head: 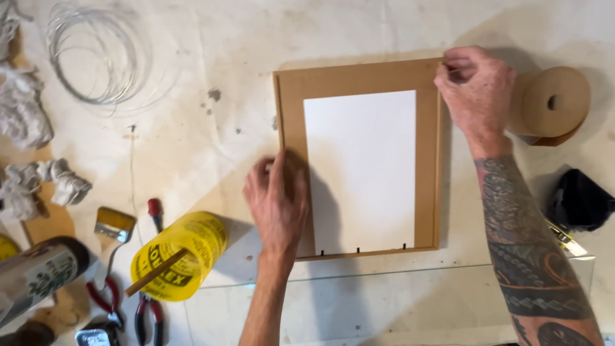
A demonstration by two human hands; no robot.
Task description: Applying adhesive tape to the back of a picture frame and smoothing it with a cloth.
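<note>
Lying flat at the centre-right of the picture, the frame (359,160) stands with its long axis running top to bottom, back side up, a white sheet (362,170) set inside its brown border. Both hands work on it from opposite edges. The left hand (277,204) comes up from the bottom centre and rests palm-down on the frame's left rail, fingers flat and together, pressing rather than closing on anything. The right hand (475,90) reaches in from the right and sits at the frame's upper right corner, its grip pinched together on that corner; whether something small, such as a strip of tape, is between the fingertips, I cannot tell. So the frame lies between the two hands, the right one nearer its top, the left one nearer its lower half. A brown tape roll (551,102) lies on the worktop (211,64) just right of the right hand. At lower left lie a yellow tub (182,253), a brush (114,225) and red pliers (148,301); a wire coil (96,54) sits upper left.
</note>
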